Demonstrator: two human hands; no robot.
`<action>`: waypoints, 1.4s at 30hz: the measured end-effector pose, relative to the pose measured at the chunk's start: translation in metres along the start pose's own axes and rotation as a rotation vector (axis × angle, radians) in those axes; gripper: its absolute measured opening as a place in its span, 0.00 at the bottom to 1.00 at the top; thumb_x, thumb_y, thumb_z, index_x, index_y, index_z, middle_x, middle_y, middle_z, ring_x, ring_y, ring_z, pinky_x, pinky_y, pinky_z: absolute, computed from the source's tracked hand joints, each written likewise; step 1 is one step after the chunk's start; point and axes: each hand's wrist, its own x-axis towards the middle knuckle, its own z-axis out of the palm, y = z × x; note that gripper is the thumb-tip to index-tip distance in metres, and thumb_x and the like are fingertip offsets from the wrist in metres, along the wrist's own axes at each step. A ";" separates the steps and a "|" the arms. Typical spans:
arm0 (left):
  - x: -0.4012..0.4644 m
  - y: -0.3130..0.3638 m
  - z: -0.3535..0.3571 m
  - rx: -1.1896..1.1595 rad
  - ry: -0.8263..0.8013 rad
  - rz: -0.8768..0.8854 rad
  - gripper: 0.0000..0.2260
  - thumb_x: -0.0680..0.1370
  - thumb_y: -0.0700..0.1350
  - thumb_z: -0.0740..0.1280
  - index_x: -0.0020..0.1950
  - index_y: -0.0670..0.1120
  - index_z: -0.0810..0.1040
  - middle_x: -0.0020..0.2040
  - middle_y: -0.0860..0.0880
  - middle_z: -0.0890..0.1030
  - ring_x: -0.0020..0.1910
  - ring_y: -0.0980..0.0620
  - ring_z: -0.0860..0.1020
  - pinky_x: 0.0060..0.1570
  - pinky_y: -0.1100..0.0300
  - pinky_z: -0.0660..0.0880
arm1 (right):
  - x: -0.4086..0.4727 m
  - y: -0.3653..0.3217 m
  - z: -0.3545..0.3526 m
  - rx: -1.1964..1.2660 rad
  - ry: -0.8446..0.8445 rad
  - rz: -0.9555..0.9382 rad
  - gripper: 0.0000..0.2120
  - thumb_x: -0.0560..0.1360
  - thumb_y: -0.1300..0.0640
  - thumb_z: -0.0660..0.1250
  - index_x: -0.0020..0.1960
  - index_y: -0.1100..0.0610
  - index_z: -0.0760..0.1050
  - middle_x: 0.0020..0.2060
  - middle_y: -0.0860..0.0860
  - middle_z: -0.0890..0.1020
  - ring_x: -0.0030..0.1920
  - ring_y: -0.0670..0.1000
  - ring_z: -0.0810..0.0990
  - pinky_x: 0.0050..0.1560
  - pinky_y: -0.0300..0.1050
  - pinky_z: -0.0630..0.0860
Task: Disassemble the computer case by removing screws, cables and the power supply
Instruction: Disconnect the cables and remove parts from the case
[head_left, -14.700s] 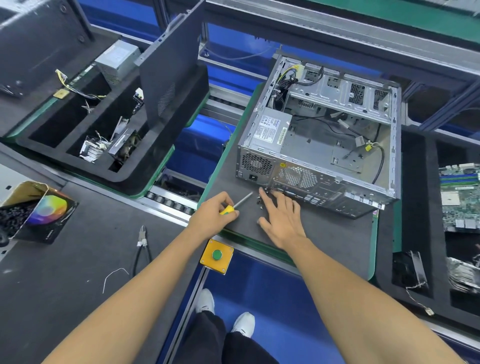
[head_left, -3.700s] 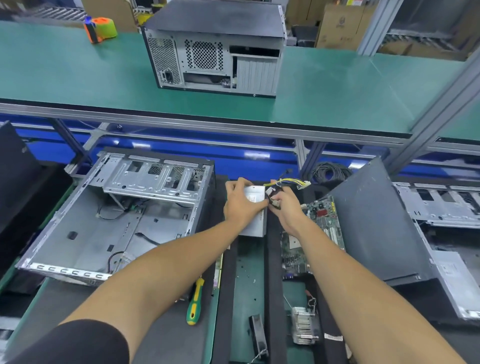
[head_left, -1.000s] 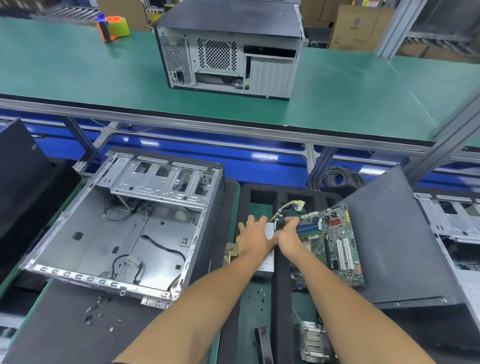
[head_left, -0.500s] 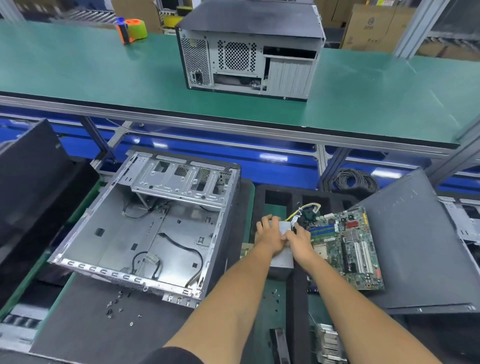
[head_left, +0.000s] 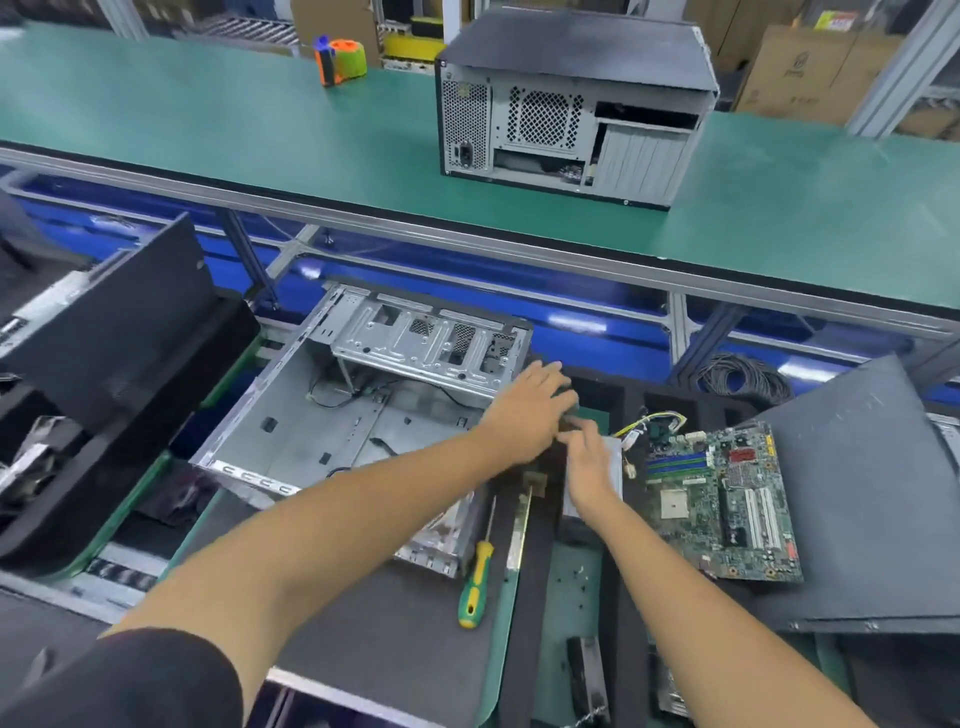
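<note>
The open computer case (head_left: 332, 431) lies on its side on the dark mat, with a few thin cables left inside. The grey power supply (head_left: 613, 457) sits in a slot of the black foam tray (head_left: 540, 519) to the case's right, its yellow and black cables (head_left: 649, 420) sticking out at the far end. My right hand (head_left: 589, 465) rests flat on the power supply. My left hand (head_left: 530, 410) hovers over the tray's far left corner beside the case, fingers loosely extended and blurred.
A green-and-yellow screwdriver (head_left: 475, 587) lies on the mat by the case. A motherboard (head_left: 727, 499) and a dark side panel (head_left: 862, 493) lie to the right. Another case (head_left: 571, 104) stands on the green upper shelf (head_left: 260, 130). A cable coil (head_left: 743, 376) is behind the tray.
My left hand has come off the power supply and moved up and left toward the case's corner. My right hand stays on the power supply in the tray.
</note>
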 end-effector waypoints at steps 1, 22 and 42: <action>-0.010 -0.016 -0.012 -0.025 0.042 -0.010 0.17 0.81 0.44 0.63 0.70 0.46 0.75 0.76 0.43 0.70 0.80 0.41 0.59 0.79 0.46 0.52 | -0.005 -0.007 0.011 0.022 -0.047 -0.009 0.18 0.80 0.52 0.57 0.67 0.56 0.69 0.66 0.59 0.73 0.64 0.56 0.71 0.62 0.51 0.69; -0.246 -0.249 -0.049 -0.405 0.026 -0.700 0.29 0.85 0.40 0.56 0.84 0.54 0.52 0.72 0.38 0.70 0.61 0.35 0.76 0.57 0.45 0.72 | -0.069 -0.040 0.129 -0.501 0.291 0.104 0.22 0.82 0.59 0.58 0.74 0.56 0.58 0.53 0.65 0.80 0.44 0.62 0.75 0.43 0.51 0.70; -0.338 -0.212 -0.020 -1.382 0.719 -0.799 0.13 0.83 0.55 0.56 0.57 0.51 0.77 0.58 0.59 0.80 0.59 0.60 0.78 0.57 0.62 0.74 | -0.074 -0.041 0.114 0.291 0.271 0.206 0.20 0.72 0.44 0.63 0.58 0.55 0.76 0.57 0.54 0.76 0.57 0.58 0.76 0.60 0.53 0.70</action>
